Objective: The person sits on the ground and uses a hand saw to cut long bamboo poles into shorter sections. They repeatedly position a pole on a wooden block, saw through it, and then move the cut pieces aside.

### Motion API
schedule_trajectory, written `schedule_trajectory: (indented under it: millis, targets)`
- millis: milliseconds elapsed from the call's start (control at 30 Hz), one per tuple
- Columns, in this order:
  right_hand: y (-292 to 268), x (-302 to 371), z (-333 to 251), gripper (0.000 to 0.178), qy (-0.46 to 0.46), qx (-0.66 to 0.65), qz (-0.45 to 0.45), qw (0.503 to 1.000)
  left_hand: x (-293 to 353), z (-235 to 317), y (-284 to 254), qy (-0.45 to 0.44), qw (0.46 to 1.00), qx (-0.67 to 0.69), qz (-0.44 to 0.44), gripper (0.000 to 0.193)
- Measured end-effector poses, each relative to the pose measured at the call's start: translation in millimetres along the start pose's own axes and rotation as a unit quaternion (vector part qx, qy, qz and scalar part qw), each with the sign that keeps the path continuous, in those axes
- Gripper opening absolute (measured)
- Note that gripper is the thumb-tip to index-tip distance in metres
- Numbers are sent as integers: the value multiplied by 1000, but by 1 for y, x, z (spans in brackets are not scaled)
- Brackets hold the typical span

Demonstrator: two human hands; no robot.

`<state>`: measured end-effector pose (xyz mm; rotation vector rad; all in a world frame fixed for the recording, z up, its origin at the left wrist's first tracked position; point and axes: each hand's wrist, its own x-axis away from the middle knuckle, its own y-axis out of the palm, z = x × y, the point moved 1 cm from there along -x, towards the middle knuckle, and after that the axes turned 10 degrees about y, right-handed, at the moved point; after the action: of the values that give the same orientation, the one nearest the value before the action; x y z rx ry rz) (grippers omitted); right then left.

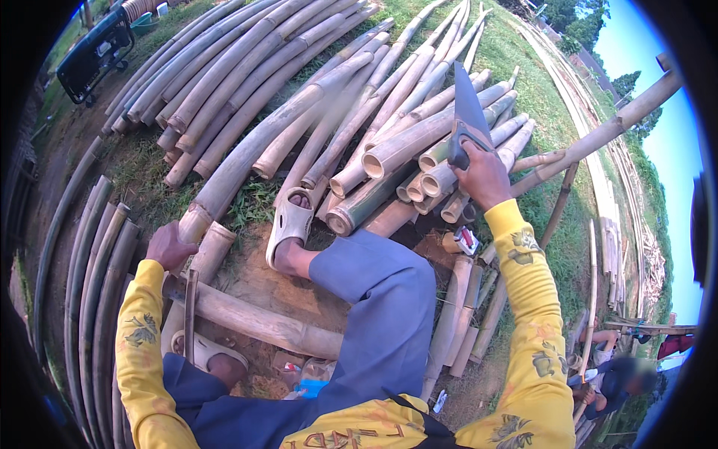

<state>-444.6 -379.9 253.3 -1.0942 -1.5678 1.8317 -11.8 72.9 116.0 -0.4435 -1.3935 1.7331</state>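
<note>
Right of the bamboo pole (254,146), our right hand (479,176) grips the handsaw (470,105) by its rear — our left hand (171,245) touches the pole's near end, how closed we can't tell.

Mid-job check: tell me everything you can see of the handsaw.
The handsaw has a smooth, blue-grey blade that looks like metal, broad near the handle and narrowing toward the tip. Its dark handle is gripped in the right hand, which partly hides it. The blade points away from the person, in front of the pile of cut bamboo in this view. Whether it touches any pole is unclear, and its teeth are too fine to make out.
</note>
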Motion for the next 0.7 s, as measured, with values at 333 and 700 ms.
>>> schedule_trajectory:
  millis: [333, 700]
  targets:
    - [29, -37, -7, 59, 79, 73, -50, 993, 213, -85, -57, -42, 985, -162, 52, 53]
    - [31, -23, -58, 49, -107, 60, 80, 989, 353, -75, -35, -70, 966, -216, 124, 61]
